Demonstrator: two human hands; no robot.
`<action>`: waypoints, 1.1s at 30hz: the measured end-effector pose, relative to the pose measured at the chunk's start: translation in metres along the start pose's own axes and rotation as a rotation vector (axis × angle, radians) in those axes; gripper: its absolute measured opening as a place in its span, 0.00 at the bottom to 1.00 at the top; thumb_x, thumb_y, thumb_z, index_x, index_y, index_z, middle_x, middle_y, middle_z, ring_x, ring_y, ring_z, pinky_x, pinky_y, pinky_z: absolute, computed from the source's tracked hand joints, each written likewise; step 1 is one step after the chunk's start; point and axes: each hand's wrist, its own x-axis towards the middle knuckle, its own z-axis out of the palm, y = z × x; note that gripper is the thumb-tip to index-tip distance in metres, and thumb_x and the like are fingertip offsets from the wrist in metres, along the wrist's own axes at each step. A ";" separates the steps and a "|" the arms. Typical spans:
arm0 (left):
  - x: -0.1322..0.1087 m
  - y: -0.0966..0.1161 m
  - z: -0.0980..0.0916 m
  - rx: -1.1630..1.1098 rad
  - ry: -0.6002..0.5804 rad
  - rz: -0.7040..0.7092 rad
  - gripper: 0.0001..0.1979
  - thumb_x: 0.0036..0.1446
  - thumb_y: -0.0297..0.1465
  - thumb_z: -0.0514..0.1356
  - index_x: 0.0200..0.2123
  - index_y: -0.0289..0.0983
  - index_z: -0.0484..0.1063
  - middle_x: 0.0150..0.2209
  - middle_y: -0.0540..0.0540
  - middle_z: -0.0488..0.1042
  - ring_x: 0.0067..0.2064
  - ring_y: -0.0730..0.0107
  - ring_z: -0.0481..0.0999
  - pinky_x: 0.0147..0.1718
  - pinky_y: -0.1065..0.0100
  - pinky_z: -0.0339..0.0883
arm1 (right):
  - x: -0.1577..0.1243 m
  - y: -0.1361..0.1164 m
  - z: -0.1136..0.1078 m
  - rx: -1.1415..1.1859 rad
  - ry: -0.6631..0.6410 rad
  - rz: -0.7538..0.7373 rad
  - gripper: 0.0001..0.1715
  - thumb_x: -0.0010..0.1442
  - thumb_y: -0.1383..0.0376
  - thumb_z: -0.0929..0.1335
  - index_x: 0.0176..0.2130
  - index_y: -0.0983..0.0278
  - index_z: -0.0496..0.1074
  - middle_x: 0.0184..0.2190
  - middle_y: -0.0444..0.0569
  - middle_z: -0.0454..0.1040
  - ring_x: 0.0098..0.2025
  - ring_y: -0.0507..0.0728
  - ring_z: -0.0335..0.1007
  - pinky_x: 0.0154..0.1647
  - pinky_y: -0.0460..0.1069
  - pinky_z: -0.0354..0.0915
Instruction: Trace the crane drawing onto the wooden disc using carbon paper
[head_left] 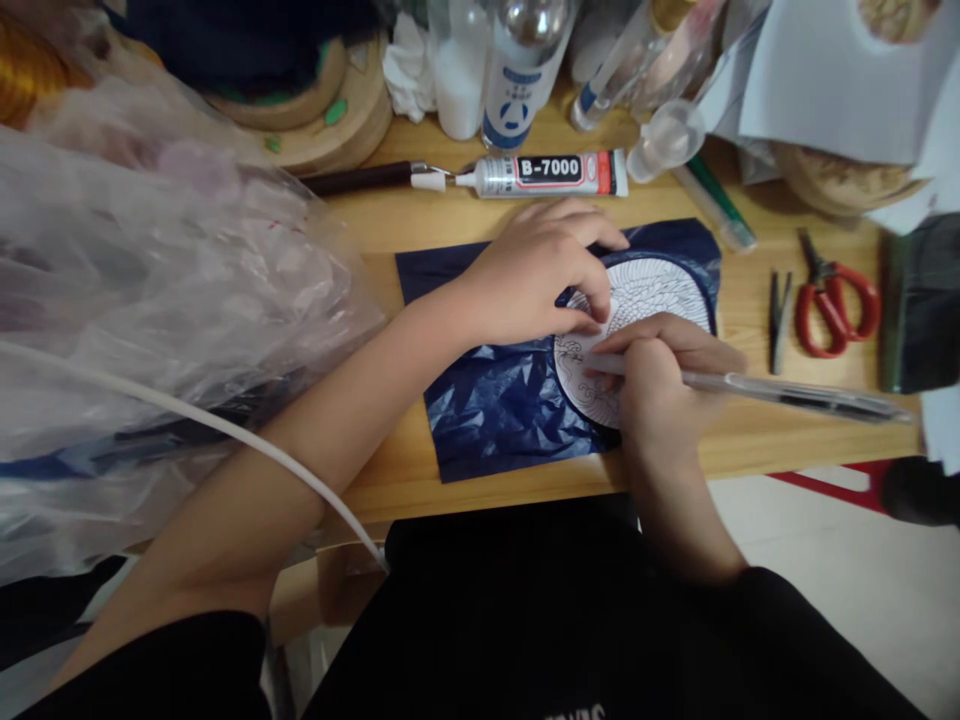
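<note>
My right hand (664, 375) is closed around a clear-barrelled pen (795, 392), its tip end down at a round white paper (656, 285) printed with fine black line patterns. The tip itself is hidden by my fingers. Beneath the paper lies a dark blue, crinkled, shiny sheet (502, 410), flat on the wooden table. My left hand (547, 260) rests over the left part of the sheet and the paper's edge, fingers spread and bent, fingertips touching the paper. Both hands partly cover the pattern.
Behind the sheet lie a B-7000 glue tube (551, 175) and a dark-handled tool (360, 178). Bottles (517, 80) stand further back. Tweezers (778, 325) and red-handled pliers (836, 310) lie at right. A plastic bag (165, 270) fills the left; a white cable (225, 425) crosses my left forearm.
</note>
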 end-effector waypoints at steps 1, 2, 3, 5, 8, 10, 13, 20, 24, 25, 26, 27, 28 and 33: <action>0.000 0.000 0.001 -0.001 0.008 0.003 0.05 0.48 0.30 0.71 0.30 0.46 0.80 0.54 0.53 0.73 0.61 0.56 0.65 0.61 0.50 0.56 | 0.000 0.000 0.000 0.004 -0.001 0.006 0.14 0.45 0.73 0.61 0.19 0.63 0.73 0.15 0.40 0.70 0.18 0.49 0.65 0.20 0.45 0.61; -0.001 -0.001 0.001 -0.001 0.015 0.006 0.06 0.48 0.31 0.71 0.30 0.47 0.80 0.54 0.53 0.73 0.61 0.56 0.65 0.61 0.50 0.56 | 0.000 0.001 0.000 0.012 -0.003 0.015 0.15 0.45 0.73 0.61 0.19 0.63 0.74 0.15 0.40 0.70 0.17 0.49 0.64 0.18 0.45 0.59; -0.001 -0.001 0.002 -0.002 0.020 0.012 0.06 0.48 0.31 0.71 0.30 0.48 0.80 0.54 0.53 0.73 0.61 0.56 0.65 0.60 0.51 0.57 | 0.000 0.002 -0.001 0.023 0.000 0.025 0.15 0.45 0.73 0.60 0.19 0.63 0.74 0.14 0.40 0.70 0.16 0.49 0.62 0.17 0.44 0.58; -0.001 -0.003 0.003 -0.005 0.029 0.022 0.05 0.49 0.32 0.71 0.30 0.49 0.80 0.54 0.53 0.73 0.60 0.57 0.65 0.60 0.51 0.57 | 0.001 0.003 -0.002 0.046 0.012 0.033 0.16 0.43 0.74 0.60 0.18 0.63 0.73 0.13 0.40 0.69 0.15 0.48 0.60 0.15 0.44 0.55; -0.001 -0.004 0.004 -0.002 0.032 0.030 0.05 0.49 0.32 0.70 0.31 0.48 0.80 0.54 0.53 0.73 0.60 0.57 0.65 0.60 0.51 0.56 | 0.001 0.004 -0.003 0.043 0.018 0.018 0.16 0.43 0.74 0.60 0.17 0.62 0.72 0.14 0.40 0.69 0.16 0.48 0.62 0.16 0.44 0.55; -0.002 -0.004 0.004 -0.002 0.027 0.030 0.04 0.49 0.32 0.70 0.31 0.48 0.80 0.54 0.53 0.73 0.61 0.56 0.65 0.61 0.51 0.55 | 0.001 0.004 -0.003 0.037 0.017 0.017 0.16 0.43 0.74 0.60 0.17 0.62 0.73 0.14 0.40 0.70 0.17 0.49 0.63 0.17 0.44 0.57; -0.002 -0.005 0.004 -0.014 0.026 0.030 0.02 0.51 0.34 0.69 0.31 0.48 0.81 0.55 0.53 0.72 0.61 0.56 0.65 0.61 0.50 0.54 | 0.000 0.005 -0.002 0.047 0.045 0.037 0.15 0.43 0.73 0.60 0.17 0.62 0.72 0.13 0.40 0.68 0.17 0.49 0.61 0.18 0.45 0.56; -0.003 -0.005 0.003 -0.031 0.019 0.029 0.02 0.52 0.35 0.68 0.32 0.48 0.80 0.55 0.52 0.72 0.61 0.54 0.64 0.61 0.48 0.54 | 0.000 0.007 -0.002 0.012 0.065 0.017 0.16 0.44 0.74 0.59 0.16 0.62 0.71 0.14 0.41 0.68 0.18 0.49 0.63 0.19 0.44 0.57; -0.003 -0.006 0.004 -0.022 0.029 0.033 0.02 0.53 0.36 0.67 0.32 0.49 0.81 0.55 0.52 0.72 0.61 0.54 0.64 0.61 0.48 0.54 | 0.000 0.005 -0.002 -0.037 0.050 0.016 0.15 0.44 0.74 0.59 0.17 0.62 0.71 0.14 0.41 0.68 0.19 0.49 0.64 0.20 0.45 0.59; -0.003 -0.006 0.004 -0.022 0.027 0.032 0.02 0.53 0.36 0.67 0.32 0.48 0.81 0.55 0.52 0.72 0.61 0.54 0.64 0.61 0.48 0.54 | 0.000 0.005 -0.003 -0.044 0.046 0.016 0.15 0.44 0.73 0.59 0.17 0.62 0.71 0.14 0.41 0.68 0.19 0.49 0.64 0.20 0.45 0.59; -0.003 -0.006 0.004 -0.023 0.026 0.032 0.02 0.53 0.36 0.67 0.32 0.48 0.81 0.55 0.52 0.72 0.61 0.54 0.64 0.61 0.48 0.54 | 0.000 0.005 -0.003 -0.050 0.043 0.017 0.15 0.44 0.73 0.60 0.17 0.62 0.71 0.14 0.41 0.68 0.19 0.50 0.65 0.20 0.45 0.59; -0.003 -0.006 0.004 -0.025 0.027 0.033 0.02 0.53 0.36 0.67 0.32 0.48 0.81 0.55 0.52 0.72 0.61 0.54 0.64 0.61 0.48 0.54 | 0.000 0.005 -0.003 -0.053 0.040 0.018 0.15 0.44 0.74 0.60 0.17 0.63 0.71 0.14 0.41 0.68 0.19 0.50 0.65 0.20 0.45 0.59; -0.003 -0.006 0.005 -0.028 0.028 0.034 0.02 0.53 0.36 0.67 0.32 0.48 0.81 0.55 0.52 0.72 0.61 0.54 0.64 0.61 0.48 0.54 | 0.000 0.005 -0.003 -0.052 0.037 0.019 0.15 0.44 0.74 0.60 0.17 0.63 0.71 0.14 0.41 0.68 0.19 0.49 0.65 0.20 0.45 0.59; -0.003 -0.006 0.004 -0.041 0.031 0.025 0.01 0.52 0.35 0.68 0.31 0.49 0.80 0.55 0.53 0.72 0.61 0.55 0.64 0.61 0.47 0.52 | 0.000 0.005 -0.004 -0.023 0.022 0.017 0.15 0.44 0.74 0.60 0.18 0.63 0.72 0.14 0.41 0.67 0.18 0.49 0.64 0.19 0.45 0.59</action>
